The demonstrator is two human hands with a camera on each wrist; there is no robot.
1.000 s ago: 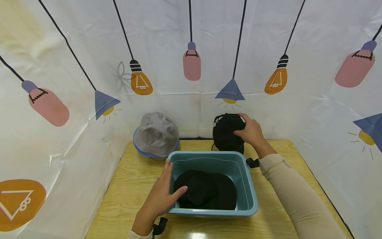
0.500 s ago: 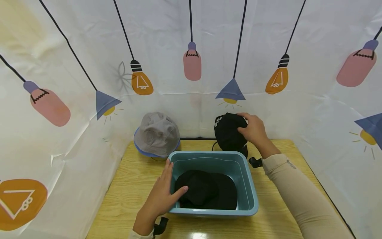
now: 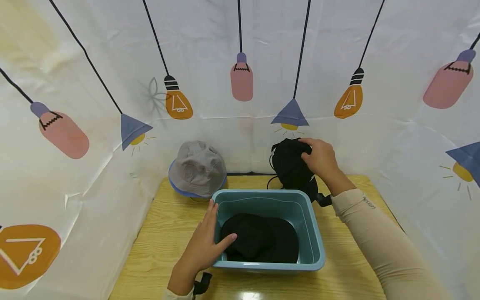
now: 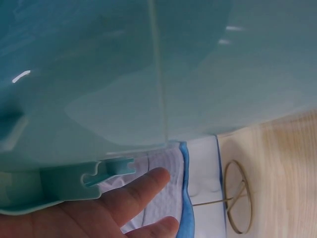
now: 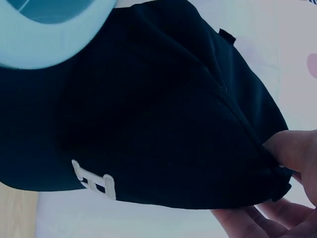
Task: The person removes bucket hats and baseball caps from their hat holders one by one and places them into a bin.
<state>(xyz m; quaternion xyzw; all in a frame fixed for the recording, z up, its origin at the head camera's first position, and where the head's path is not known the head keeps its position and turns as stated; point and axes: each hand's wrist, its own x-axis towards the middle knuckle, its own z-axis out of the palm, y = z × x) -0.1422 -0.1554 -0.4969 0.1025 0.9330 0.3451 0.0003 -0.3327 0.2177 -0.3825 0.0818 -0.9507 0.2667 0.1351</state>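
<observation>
While reaching in from the lower right of the head view, got the right grip (image 3: 322,157) up a bit right of centre, pinching a black cap (image 3: 294,162) by the crown. Pretty stretched out inside that tan sleeve (image 3: 375,233), slanting up and to the left. In the right wrist view, can see thumb on one face and fingers curled onto the other, over at the lower right of the frame.

Meanwhile, got the left grip (image 3: 202,241) coming up from the bottom, left of centre, with fingers straight and slightly apart along the left wall of a teal basin (image 3: 319,250) and thumb poking over the inside.

As for the cap, tilted with crown up, just behind the basin's upper right corner, lower part hidden by the rim. Can't tell if touching the table (image 3: 165,250) or held above. Looks like soft dark fabric with a seam across the crown and a small white mark (image 5: 94,179), lower left of the right wrist view. Has a brim (image 5: 29,134) running off to the left edge there, partly behind the rim.

Also got a black hat (image 3: 258,239) lying in the basin and a grey bucket hat (image 3: 198,166) with blue edging, left of centre near the table's far edge.
</observation>
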